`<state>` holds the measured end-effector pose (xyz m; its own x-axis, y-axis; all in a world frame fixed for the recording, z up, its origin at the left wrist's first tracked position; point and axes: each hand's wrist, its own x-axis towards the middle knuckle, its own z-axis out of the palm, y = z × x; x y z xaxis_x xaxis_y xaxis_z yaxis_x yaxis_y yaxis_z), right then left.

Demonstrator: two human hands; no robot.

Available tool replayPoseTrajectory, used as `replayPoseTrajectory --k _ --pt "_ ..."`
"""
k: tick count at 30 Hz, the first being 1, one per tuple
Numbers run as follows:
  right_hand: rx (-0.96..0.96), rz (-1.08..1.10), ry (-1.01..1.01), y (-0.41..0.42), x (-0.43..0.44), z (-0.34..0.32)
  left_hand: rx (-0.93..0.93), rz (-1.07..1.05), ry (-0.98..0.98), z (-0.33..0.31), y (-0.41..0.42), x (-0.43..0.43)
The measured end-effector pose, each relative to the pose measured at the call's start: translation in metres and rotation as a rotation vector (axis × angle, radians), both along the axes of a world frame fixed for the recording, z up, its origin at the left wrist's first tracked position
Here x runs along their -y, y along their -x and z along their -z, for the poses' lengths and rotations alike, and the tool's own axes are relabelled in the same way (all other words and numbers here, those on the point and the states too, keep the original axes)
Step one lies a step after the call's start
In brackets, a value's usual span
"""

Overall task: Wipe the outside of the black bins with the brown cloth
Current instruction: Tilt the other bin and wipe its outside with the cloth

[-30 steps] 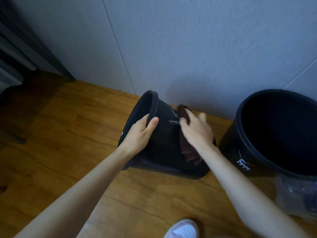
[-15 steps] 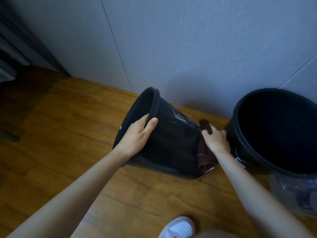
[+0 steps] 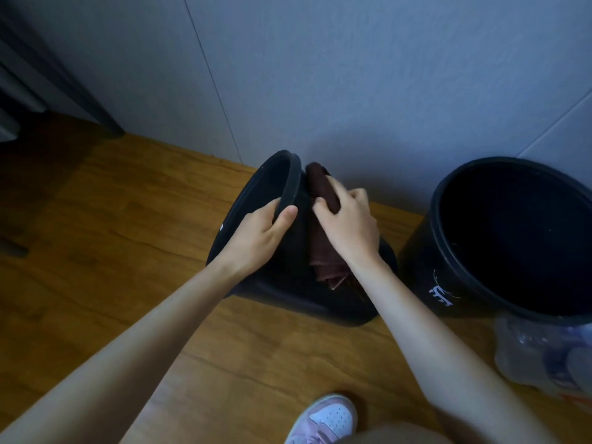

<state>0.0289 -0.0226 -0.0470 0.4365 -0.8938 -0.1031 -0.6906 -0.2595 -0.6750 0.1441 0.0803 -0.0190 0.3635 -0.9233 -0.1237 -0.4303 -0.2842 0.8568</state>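
Note:
A small black bin lies tipped on its side on the wooden floor, its mouth turned to the left. My left hand grips its rim, thumb over the outer edge. My right hand holds the brown cloth against the bin's upper wall, right beside the rim; the cloth's lower folds hang down the side. A larger black bin stands upright to the right, with white markings on its wall.
A grey wall runs close behind both bins. Clear plastic bottles in wrap lie at the right by the larger bin. My shoe is at the bottom edge. Dark furniture stands at the far left.
My right hand has swept the cloth from the bin's base end up along the wall to the rim. My left hand keeps its grip on the rim.

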Motion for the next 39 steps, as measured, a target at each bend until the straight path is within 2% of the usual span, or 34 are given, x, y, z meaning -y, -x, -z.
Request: replayPoseTrajectory --k 6,9,12,19,22,26,29,31,36,39 --pt "-0.249 0.215 -0.282 0.067 0.025 0.055 -0.056 0.005 -0.02 0.001 -0.006 -0.012" --pt "-0.318 0.271 -0.363 0.077 0.029 0.059 -0.033 0.029 -0.017 0.001 -0.001 -0.01" --pt "-0.302 0.211 -0.3 0.058 0.027 0.041 -0.033 0.022 -0.013 0.0 -0.001 -0.009" --pt "-0.036 -0.084 0.027 -0.008 -0.006 -0.018 0.034 0.02 0.0 -0.002 0.004 -0.009" --pt "0.013 -0.066 0.05 -0.002 -0.007 -0.009 0.036 0.031 -0.012 -0.003 0.005 -0.008" --pt "-0.2 0.092 -0.151 0.036 0.022 0.028 -0.057 0.033 -0.029 -0.006 -0.001 -0.011" --pt "-0.316 0.164 -0.297 0.071 0.034 0.055 -0.227 0.047 -0.029 -0.009 0.004 -0.022" --pt "-0.297 0.174 -0.299 0.079 0.035 0.062 -0.37 0.009 -0.073 -0.014 0.004 -0.016" --pt "-0.227 0.107 -0.228 0.076 0.024 0.058 -0.562 -0.192 -0.265 -0.031 -0.008 0.016" --pt "-0.145 0.059 -0.211 0.074 0.019 0.056 -0.499 -0.255 -0.265 -0.032 -0.008 0.018"
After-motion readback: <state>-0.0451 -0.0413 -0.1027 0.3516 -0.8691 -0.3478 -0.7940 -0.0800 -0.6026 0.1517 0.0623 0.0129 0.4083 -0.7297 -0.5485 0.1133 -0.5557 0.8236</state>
